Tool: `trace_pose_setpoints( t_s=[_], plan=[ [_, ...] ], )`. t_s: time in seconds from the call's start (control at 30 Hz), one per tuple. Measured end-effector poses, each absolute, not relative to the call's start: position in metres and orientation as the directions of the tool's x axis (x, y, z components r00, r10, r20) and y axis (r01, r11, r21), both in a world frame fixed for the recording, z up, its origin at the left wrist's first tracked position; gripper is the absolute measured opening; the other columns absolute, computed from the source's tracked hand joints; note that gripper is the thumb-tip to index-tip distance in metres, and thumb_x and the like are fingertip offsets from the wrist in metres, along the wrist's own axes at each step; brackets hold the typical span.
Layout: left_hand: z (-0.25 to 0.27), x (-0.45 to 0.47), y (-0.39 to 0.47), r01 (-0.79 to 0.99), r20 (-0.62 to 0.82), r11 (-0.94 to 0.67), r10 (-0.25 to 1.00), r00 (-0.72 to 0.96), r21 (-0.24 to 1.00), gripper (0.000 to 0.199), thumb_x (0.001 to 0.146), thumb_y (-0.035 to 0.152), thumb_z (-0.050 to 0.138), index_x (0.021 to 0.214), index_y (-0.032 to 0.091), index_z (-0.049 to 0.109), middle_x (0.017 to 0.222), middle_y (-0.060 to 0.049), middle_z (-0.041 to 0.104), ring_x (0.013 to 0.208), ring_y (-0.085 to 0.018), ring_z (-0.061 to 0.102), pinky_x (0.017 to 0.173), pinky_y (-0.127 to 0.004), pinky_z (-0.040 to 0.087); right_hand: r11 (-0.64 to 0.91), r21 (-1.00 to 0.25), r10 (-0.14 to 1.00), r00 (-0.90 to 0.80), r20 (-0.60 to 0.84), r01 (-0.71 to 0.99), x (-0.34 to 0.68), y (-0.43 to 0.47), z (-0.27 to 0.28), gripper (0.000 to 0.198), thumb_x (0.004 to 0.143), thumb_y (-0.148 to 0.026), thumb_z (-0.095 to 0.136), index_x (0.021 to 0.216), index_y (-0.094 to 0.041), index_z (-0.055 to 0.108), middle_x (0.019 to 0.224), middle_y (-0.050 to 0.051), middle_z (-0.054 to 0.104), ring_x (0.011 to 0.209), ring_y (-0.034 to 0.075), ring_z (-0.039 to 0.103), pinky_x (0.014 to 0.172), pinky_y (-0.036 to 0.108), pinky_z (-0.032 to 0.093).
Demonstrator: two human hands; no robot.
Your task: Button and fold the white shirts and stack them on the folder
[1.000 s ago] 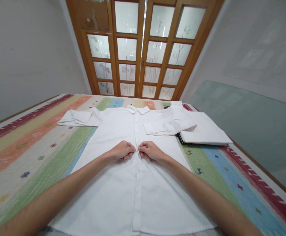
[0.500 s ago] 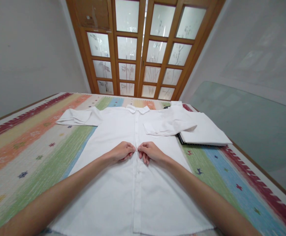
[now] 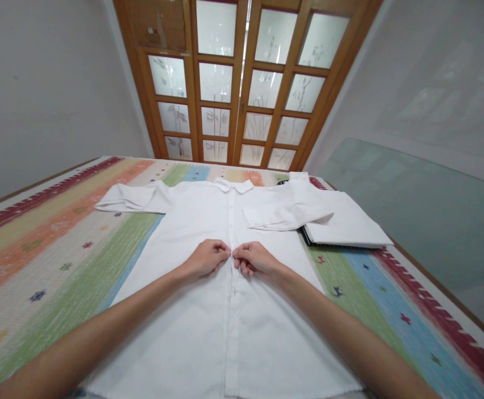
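A white button-up shirt [image 3: 175, 332] lies flat, front side up, its collar [image 3: 232, 185] at the far end. Halfway down its front placket [image 3: 230, 316], my left hand [image 3: 209, 257] pinches the fabric edge between thumb and forefinger. Facing it from the other side, my right hand [image 3: 253, 258] also pinches the placket, the fingertips almost touching those of the left. Whatever button sits between the fingertips is hidden. One sleeve [image 3: 134, 198] stretches to the left; the other sleeve [image 3: 289, 211] is folded back over the shirt's right side.
Under the shirt spreads a striped, patterned cloth [image 3: 71, 266]. Folded white fabric [image 3: 348, 219] rests on a dark flat item [image 3: 308, 238] at the right. Beyond the far edge stand wooden glass-paned doors [image 3: 236, 105], with a pale green panel [image 3: 412, 205] along the right wall.
Both hands stay at the same spot on the placket, with only slight finger shifts. The fingertips have drawn a little closer together. The shirt lies as before.
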State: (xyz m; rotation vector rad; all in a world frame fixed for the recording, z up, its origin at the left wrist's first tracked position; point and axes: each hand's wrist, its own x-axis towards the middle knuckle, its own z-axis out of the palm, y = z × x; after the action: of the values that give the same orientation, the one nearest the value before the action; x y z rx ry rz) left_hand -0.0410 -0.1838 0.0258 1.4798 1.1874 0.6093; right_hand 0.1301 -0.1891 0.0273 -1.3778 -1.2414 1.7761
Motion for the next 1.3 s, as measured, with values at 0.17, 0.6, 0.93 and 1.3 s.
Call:
trace_pose_setpoints(
  t_s=[0.17, 0.6, 0.93, 1.3],
  plan=[
    [0.028, -0.04, -0.191, 0.392, -0.21, 0.073, 0.925, 0.318, 0.917, 0.023, 0.083, 0.034, 0.058, 0.089, 0.014, 0.067, 0.046, 0.005, 0.055, 0.032, -0.007, 0.045, 0.033, -0.017, 0.029, -0.442, -0.893, 0.847, -0.288, -0.447, 0.086, 0.128, -0.189, 0.028, 0.016, 0.079, -0.014, 0.05, 0.065, -0.014, 0.058, 0.049, -0.001, 0.062, 0.031, 0.006, 0.049, 0.027, 0.015, 0.03],
    [0.032, -0.037, -0.186, 0.515, -0.237, 0.039, 0.916, 0.324, 0.856, 0.038, 0.076, 0.05, 0.067, 0.068, 0.014, 0.065, 0.047, 0.0, 0.058, 0.035, -0.01, 0.05, 0.034, -0.019, 0.034, -0.45, -0.89, 0.839, -0.309, -0.448, 0.069, 0.131, -0.19, 0.029, 0.021, 0.078, -0.01, 0.042, 0.073, -0.012, 0.062, 0.051, 0.0, 0.063, 0.03, 0.006, 0.048, 0.027, 0.015, 0.028],
    [0.025, -0.04, -0.186, 0.406, -0.267, 0.131, 0.916, 0.3, 0.905, 0.022, 0.075, 0.029, 0.065, 0.06, 0.013, 0.064, 0.041, 0.005, 0.049, 0.032, -0.005, 0.038, 0.031, -0.017, 0.024, -0.336, -0.932, 0.877, -0.314, -0.363, 0.138, 0.134, -0.19, 0.016, 0.006, 0.074, -0.017, 0.06, 0.069, -0.014, 0.06, 0.051, -0.001, 0.065, 0.032, 0.007, 0.051, 0.029, 0.015, 0.036],
    [0.026, -0.037, -0.187, 0.44, -0.298, 0.187, 0.934, 0.199, 0.878, 0.021, 0.076, 0.033, 0.064, 0.069, 0.013, 0.066, 0.038, 0.005, 0.048, 0.029, -0.007, 0.039, 0.029, -0.016, 0.022, -0.272, -0.933, 0.896, -0.291, -0.335, 0.237, 0.131, -0.19, 0.016, 0.016, 0.079, -0.025, 0.059, 0.067, -0.016, 0.057, 0.047, -0.005, 0.061, 0.028, 0.004, 0.043, 0.026, 0.015, 0.025]
  ],
)
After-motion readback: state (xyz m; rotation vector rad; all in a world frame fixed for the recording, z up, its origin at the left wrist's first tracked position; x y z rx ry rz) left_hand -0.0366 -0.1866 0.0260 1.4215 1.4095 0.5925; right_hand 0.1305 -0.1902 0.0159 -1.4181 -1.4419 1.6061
